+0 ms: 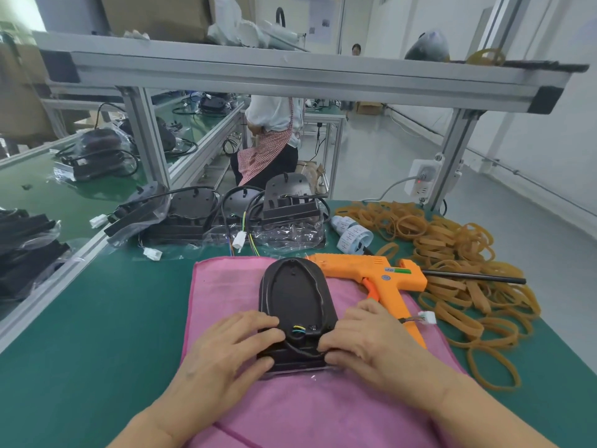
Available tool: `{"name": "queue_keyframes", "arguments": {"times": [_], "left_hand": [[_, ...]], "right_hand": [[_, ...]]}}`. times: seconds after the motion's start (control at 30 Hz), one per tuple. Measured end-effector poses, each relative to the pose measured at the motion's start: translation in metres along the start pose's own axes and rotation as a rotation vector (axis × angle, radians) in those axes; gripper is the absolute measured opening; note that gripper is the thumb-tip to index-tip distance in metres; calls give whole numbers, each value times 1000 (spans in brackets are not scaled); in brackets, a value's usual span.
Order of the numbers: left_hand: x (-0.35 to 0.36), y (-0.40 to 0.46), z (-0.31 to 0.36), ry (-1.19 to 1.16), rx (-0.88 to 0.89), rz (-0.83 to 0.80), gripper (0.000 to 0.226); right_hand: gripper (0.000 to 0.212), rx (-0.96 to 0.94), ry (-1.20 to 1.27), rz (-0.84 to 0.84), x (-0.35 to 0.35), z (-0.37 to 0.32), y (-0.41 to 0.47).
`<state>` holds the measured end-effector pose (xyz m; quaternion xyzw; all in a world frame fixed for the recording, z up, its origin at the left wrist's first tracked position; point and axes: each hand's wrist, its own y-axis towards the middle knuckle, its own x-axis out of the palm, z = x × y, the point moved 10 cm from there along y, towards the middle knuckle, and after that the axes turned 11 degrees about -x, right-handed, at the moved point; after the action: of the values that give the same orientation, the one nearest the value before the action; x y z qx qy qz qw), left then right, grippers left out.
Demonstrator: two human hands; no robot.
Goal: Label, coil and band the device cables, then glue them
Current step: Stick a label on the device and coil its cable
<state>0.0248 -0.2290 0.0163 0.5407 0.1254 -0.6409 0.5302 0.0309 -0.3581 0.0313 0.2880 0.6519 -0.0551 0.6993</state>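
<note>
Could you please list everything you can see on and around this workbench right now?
Device: one, black, back up on the pink cloth, its cable run round the rim.
Pink cloth: one, on the green bench top.
Glue gun: one, orange, lying right of the device, partly on the cloth.
Rubber bands: a large heap, tan, right side of the bench.
Label rolls: two or more, white, behind the glue gun.
Bagged devices: several, black, in clear plastic, back of the bench.
Power strip: one, white, on the frame post.
Left hand: holds the device's near left edge.
Right hand: fingers on the cable at the near right edge.
</note>
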Motion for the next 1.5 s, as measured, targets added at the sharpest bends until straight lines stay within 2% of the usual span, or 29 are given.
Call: {"name": "queue_keyframes", "arguments": {"times": [0.07,0.13,0.23,0.27,0.33,0.43,0.5,0.6,0.7,0.83,1.03,1.13,1.23,1.33,1.4,1.5], "left_hand": [[-1,1,-4,-47,-43,2,25],[-4,6,-16,-225,-166,-14,22],[-1,21,-37,-595,-382,-73,19],[-4,31,-42,-597,-419,-31,23],[-5,58,-46,-409,-401,67,28],[24,97,-47,-177,-405,-17,46],[41,105,-58,-101,-482,-59,46],[34,103,-62,3,-497,87,39],[19,96,-61,23,-518,245,28],[19,84,-63,-136,-604,229,34],[18,30,-50,-182,-484,100,34],[12,14,-33,-91,-421,56,51],[17,2,1,98,-249,17,67],[18,-8,18,159,-116,109,51],[18,-8,25,213,-42,155,37],[12,0,22,223,8,131,36]], "right_hand": [[21,121,38,42,-4,13,-7],[42,229,90,-2,1,25,-15],[42,243,176,-100,15,33,-17],[41,235,178,-105,16,36,-15],[42,216,168,-108,15,39,-11],[38,191,213,-70,13,41,-9],[36,171,256,-60,15,39,-9],[37,176,305,-55,22,38,-9],[37,188,324,-71,28,39,-9],[36,214,323,-94,34,43,-13],[37,244,320,-77,37,42,-17],[39,238,308,-78,39,41,-17],[39,237,316,-96,40,40,-17],[39,235,351,-50,34,39,-17],[37,273,391,60,23,42,-20],[17,291,325,177,7,44,-29]]}}
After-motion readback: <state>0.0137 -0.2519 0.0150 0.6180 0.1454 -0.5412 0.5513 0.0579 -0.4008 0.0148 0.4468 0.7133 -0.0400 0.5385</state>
